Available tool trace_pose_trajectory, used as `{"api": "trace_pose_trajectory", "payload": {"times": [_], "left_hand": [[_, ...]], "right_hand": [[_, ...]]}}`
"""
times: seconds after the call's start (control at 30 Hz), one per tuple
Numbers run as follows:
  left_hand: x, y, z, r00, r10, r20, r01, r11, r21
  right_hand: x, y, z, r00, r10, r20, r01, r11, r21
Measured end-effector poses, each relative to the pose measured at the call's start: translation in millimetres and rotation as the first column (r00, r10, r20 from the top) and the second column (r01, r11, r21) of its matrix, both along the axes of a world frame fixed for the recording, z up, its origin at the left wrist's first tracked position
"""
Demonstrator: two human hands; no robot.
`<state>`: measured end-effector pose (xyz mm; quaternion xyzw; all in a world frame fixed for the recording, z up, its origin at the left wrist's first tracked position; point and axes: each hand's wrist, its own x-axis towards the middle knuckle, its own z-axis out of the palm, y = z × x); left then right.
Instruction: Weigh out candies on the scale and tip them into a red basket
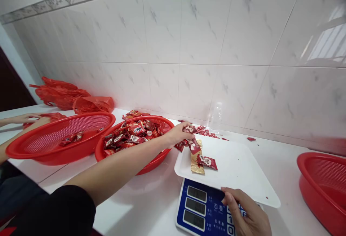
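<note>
left hand (177,134) at the left end of the white tray (238,171), fingers closed over red packets (194,146). gold packet (197,168) on the tray, just right of that hand and toward the wearer; long axis near to far. lone red packet (207,162) beside it, roughly crosswise; touching or overlapping, can't tell. left hand nearer to both. right hand (247,212) at the tray's front edge, over the scale (208,207); thumb and forefinger close together, grip on the edge can't be told. filled basket (155,163) left, partly behind the left forearm. clear cup (217,115) behind tray. another person's hand (29,118) far left, well apart.
</note>
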<state>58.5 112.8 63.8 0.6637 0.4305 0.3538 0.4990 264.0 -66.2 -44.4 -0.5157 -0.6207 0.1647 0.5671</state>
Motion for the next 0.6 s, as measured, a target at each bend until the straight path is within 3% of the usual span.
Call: {"api": "trace_pose_trajectory", "payload": {"times": [0.13, 0.3, 0.6], "left_hand": [[15.9, -8.5, -11.1, 0.995, -0.078, -0.056, 0.077, 0.997, -0.027], [11.1, -11.0, -10.0, 0.983, -0.131, -0.126, 0.125, 0.991, -0.053], [7.4, -8.7, -9.3, 0.998, -0.055, -0.024, 0.052, 0.994, -0.093]], "right_hand": [[0.3, 1.2, 3.3, 1.0, 0.016, 0.015, -0.017, 0.999, 0.043], [0.9, 2.6, 2.8, 0.999, 0.043, 0.032, -0.045, 0.997, 0.064], [1.2, 2.3, 3.0, 0.997, 0.074, 0.023, -0.076, 0.993, 0.093]]}}
